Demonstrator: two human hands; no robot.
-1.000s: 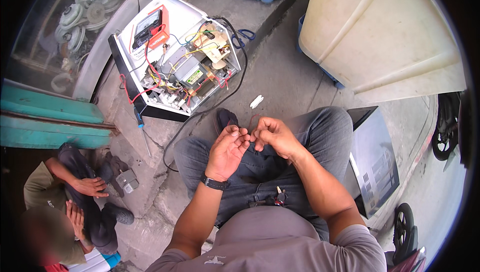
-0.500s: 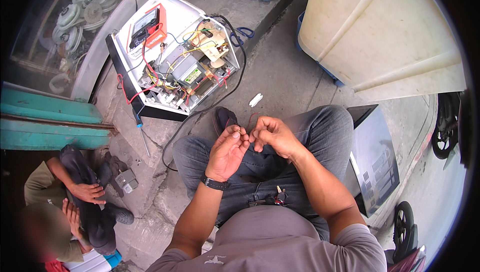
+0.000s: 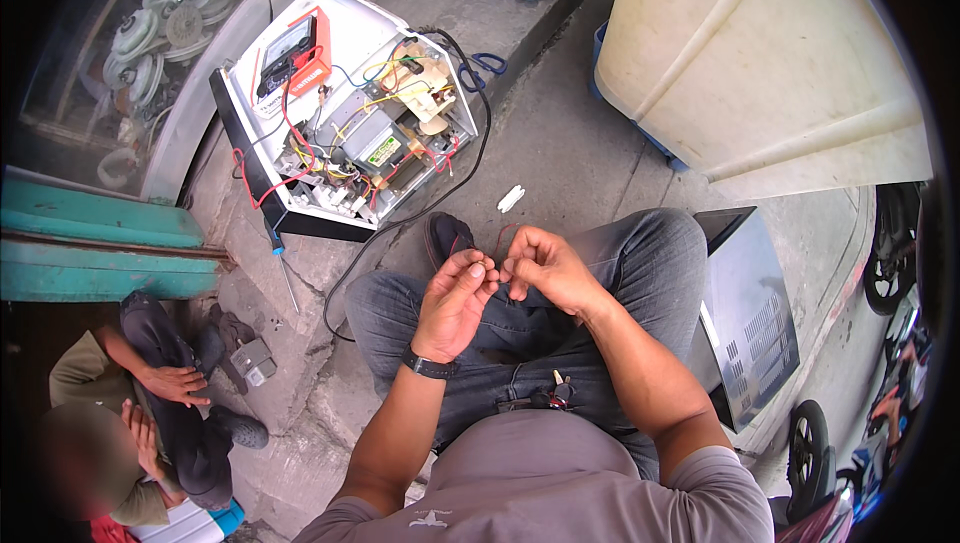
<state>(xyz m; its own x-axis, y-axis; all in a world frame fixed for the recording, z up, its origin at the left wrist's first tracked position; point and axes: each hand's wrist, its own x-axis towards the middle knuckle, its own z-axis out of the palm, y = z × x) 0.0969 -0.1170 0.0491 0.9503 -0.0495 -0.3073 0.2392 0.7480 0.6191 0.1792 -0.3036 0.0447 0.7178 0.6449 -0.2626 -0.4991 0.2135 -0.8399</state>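
Several pale, ribbed plastic discs (image 3: 160,33) lie heaped behind the pane at far left. Below them, past a ledge in teal paint (image 3: 100,218), another person sits by a small boxy grey metal part (image 3: 253,361). On the rough, cracked concrete lies a slim-shafted screwdriver (image 3: 279,251) with a blue handle. Next stands an opened appliance (image 3: 362,18) of smooth white sheet metal, carrying a flat multimeter (image 3: 288,51) and tangled, soft-coated leads, a glossy black cord (image 3: 455,193) curving round it. The left hand (image 3: 455,303) has thumb and forefinger tips together; whatever is between them is too small to tell. Between the knees of the worn denim, a thin reddish wire (image 3: 503,233) loops up by the right hand (image 3: 548,271), whose bent fingers are pinched on it. Beyond it a white, knobbly strip (image 3: 511,198) lies on the concrete. Rightward come a slotted, sheeny metal cover (image 3: 755,318) and a scuffed, ridged cream tub (image 3: 765,63).
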